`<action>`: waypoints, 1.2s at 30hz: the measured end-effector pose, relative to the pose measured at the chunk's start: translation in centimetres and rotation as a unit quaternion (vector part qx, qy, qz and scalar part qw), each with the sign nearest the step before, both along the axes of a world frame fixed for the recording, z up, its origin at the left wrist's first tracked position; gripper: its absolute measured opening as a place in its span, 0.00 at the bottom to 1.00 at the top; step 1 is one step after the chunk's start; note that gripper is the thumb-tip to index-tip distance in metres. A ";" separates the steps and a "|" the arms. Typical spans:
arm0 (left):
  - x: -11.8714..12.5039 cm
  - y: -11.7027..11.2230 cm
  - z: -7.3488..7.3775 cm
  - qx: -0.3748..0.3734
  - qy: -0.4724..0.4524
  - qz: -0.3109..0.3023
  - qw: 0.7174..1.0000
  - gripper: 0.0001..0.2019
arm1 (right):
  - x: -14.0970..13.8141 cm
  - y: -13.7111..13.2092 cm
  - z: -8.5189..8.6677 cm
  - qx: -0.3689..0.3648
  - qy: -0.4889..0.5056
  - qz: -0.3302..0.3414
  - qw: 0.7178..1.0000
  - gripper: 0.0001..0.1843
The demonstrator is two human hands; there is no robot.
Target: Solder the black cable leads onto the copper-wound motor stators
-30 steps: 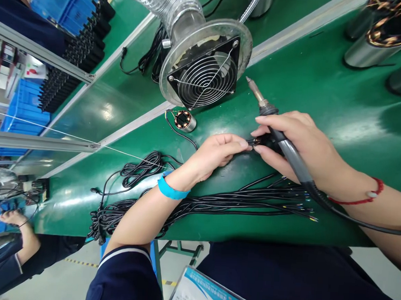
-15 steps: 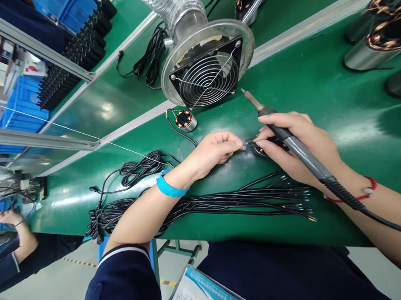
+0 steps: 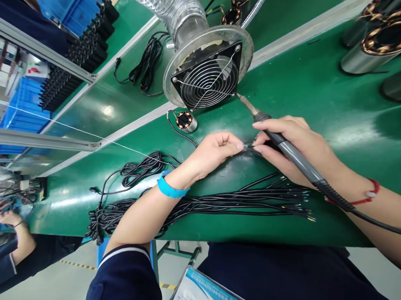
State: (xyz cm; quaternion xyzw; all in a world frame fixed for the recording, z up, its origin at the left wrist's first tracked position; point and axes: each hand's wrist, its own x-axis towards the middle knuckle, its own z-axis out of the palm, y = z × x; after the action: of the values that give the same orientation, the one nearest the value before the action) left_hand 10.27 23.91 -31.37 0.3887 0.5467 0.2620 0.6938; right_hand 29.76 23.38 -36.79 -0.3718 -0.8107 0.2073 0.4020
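Observation:
My left hand (image 3: pixel 214 153) is closed in a pinch on a thin wire end (image 3: pixel 249 146) at the middle of the green bench. My right hand (image 3: pixel 296 144) grips a grey soldering iron (image 3: pixel 288 151) across the palm, while its thumb and forefinger pinch the same wire from the other side. The iron's metal tip (image 3: pixel 244 103) points up-left toward the fan. A small part lies hidden under my right fingers. A bundle of black cables (image 3: pixel 238 200) lies just below both hands.
A fume-extraction fan (image 3: pixel 208 76) on a flexible duct stands behind the hands, with a small copper-wound stator (image 3: pixel 184 120) beside it. Larger metal stators (image 3: pixel 380 43) sit at the top right. Coiled black cords (image 3: pixel 141 164) lie left. Another person's hands (image 3: pixel 2 215) work at far left.
The soldering iron has tilted, its tip swinging lower and left toward the fan. My left hand stays pinched on the wire; the view drifted slightly.

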 end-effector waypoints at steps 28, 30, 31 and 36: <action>0.6 -0.1 0.6 0.033 0.071 0.010 0.997 0.13 | -0.9 0.0 -0.5 0.157 -0.073 -0.007 0.985 0.14; 0.4 0.0 0.4 0.023 0.057 0.012 0.998 0.12 | -0.6 0.4 -0.5 0.148 -0.102 0.018 0.984 0.13; 0.4 0.0 0.3 0.016 0.052 0.012 0.998 0.12 | -0.5 0.5 -0.4 0.138 -0.116 0.028 0.983 0.14; 0.1 0.0 -0.1 0.002 0.040 -0.002 0.999 0.10 | -0.6 0.4 -0.2 0.122 -0.086 0.014 0.989 0.10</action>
State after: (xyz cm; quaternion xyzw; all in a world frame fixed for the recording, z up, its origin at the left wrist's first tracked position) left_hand 10.41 23.95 -31.45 0.4008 0.5728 0.2461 0.6713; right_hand 29.18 23.82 -36.99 -0.3249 -0.8668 0.0792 0.3699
